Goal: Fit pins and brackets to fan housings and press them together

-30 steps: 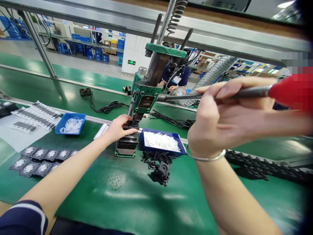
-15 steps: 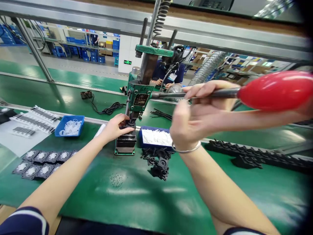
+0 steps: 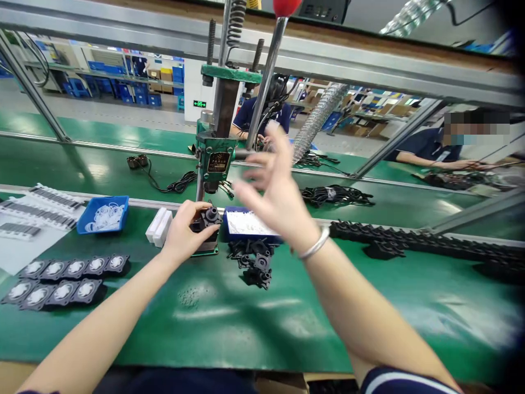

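Beneath the ram of a green hand press (image 3: 219, 156), my left hand (image 3: 186, 230) grips a black plastic fan frame (image 3: 210, 216) with a round hub on top. The press base is mostly hidden by that hand. My right hand (image 3: 276, 189) is in the air just right of the press, blurred, its fingers spread and holding nothing. The press lever (image 3: 268, 76) stands nearly upright, its red knob (image 3: 286, 6) at the top edge. Several more black frames (image 3: 258, 262) lie in a pile right of the base, by a blue tray of white pieces (image 3: 246, 223).
White-bladed fans (image 3: 76, 268) stand in two rows at the left. Behind them are a blue bin of white rings (image 3: 104, 216) and white blocks (image 3: 159, 225). A long row of black parts (image 3: 389, 235) runs along the right. Co-workers sit beyond the metal frame.
My right hand has let go of the lever, which has swung from level up to nearly upright. The press ram has risen. My left hand has lifted the black frame slightly toward me.
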Available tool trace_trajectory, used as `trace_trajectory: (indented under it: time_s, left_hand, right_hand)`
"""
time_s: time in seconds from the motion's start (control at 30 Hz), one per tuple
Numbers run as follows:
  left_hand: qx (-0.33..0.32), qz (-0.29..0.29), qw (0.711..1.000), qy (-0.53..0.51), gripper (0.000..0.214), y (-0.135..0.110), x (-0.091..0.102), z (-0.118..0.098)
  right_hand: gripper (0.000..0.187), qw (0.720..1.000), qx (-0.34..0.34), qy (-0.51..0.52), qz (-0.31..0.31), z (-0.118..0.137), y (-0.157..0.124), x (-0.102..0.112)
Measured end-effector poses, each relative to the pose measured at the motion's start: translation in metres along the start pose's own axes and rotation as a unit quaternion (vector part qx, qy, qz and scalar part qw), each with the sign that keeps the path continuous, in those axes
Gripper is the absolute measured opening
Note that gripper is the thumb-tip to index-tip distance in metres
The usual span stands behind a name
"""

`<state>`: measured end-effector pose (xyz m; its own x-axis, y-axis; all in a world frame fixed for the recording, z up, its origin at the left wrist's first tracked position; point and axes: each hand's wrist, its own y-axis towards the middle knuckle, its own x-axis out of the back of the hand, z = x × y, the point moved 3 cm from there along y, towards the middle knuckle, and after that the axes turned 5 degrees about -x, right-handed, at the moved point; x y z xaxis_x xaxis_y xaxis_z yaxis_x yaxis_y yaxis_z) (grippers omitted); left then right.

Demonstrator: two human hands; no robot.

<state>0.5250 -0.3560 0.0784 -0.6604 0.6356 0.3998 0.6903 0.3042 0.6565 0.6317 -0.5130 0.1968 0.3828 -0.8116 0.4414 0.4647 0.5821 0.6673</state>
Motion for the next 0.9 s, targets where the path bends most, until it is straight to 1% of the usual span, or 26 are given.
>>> trace_trajectory:
  time_s: [0.07,0.1,0.13,0.17,0.23,0.27,0.33,0.37,0.4,0.47,0.57,0.63,0.67,0.73,0.9]
  left_hand:
    - [-0.040,-0.022,0.998,0.046,0.050,-0.012,-0.009,-0.013]
    - [-0.063,-0.033,0.995,0.066,0.053,-0.017,-0.015,-0.018]
    - [-0.089,-0.044,0.992,0.083,0.055,-0.022,-0.022,-0.022]
    - [-0.116,-0.053,0.987,0.096,0.055,-0.025,-0.029,-0.026]
    - [-0.161,-0.058,0.979,0.111,0.057,-0.032,-0.046,-0.030]
    - [-0.176,-0.053,0.977,0.112,0.058,-0.036,-0.055,-0.031]
    - [-0.188,-0.031,0.977,0.099,0.061,-0.046,-0.072,-0.032]
    - [-0.191,-0.015,0.977,0.091,0.062,-0.053,-0.080,-0.031]
    - [-0.195,0.002,0.977,0.083,0.062,-0.062,-0.087,-0.031]
    - [-0.214,0.042,0.974,0.068,0.058,-0.083,-0.100,-0.028]
    - [-0.245,0.116,0.961,0.046,0.046,-0.113,-0.116,-0.022]
    - [-0.257,0.159,0.953,0.037,0.043,-0.126,-0.124,-0.017]
    - [-0.258,0.173,0.950,0.037,0.042,-0.130,-0.128,-0.014]
    - [-0.253,0.195,0.947,0.042,0.042,-0.134,-0.133,-0.008]
    - [-0.243,0.225,0.942,0.054,0.046,-0.141,-0.139,0.005]
  right_hand:
    - [0.092,0.993,-0.088,-0.016,0.077,-0.016,-0.045,-0.032]
    - [0.090,0.989,-0.121,-0.021,0.081,-0.022,-0.066,-0.044]
    - [0.083,0.986,-0.149,-0.025,0.064,-0.027,-0.085,-0.052]
    - [0.072,0.985,-0.167,-0.032,0.034,-0.030,-0.101,-0.057]
    - [0.049,0.982,-0.180,-0.053,-0.034,-0.037,-0.122,-0.057]
    - [0.040,0.979,-0.180,-0.071,-0.061,-0.042,-0.128,-0.051]
    - [0.031,0.968,-0.197,-0.120,-0.103,-0.062,-0.138,-0.028]
    - [0.030,0.955,-0.222,-0.151,-0.128,-0.077,-0.144,-0.010]
    - [0.031,0.936,-0.255,-0.183,-0.159,-0.096,-0.151,0.011]
    - [0.036,0.882,-0.329,-0.241,-0.234,-0.140,-0.170,0.062]
    - [0.033,0.817,-0.383,-0.297,-0.313,-0.207,-0.200,0.131]
    - [0.029,0.784,-0.406,-0.319,-0.345,-0.244,-0.218,0.165]
    - [0.027,0.771,-0.415,-0.326,-0.357,-0.260,-0.225,0.177]
    - [0.027,0.749,-0.427,-0.335,-0.380,-0.285,-0.236,0.196]
    - [0.034,0.700,-0.438,-0.350,-0.441,-0.330,-0.251,0.226]
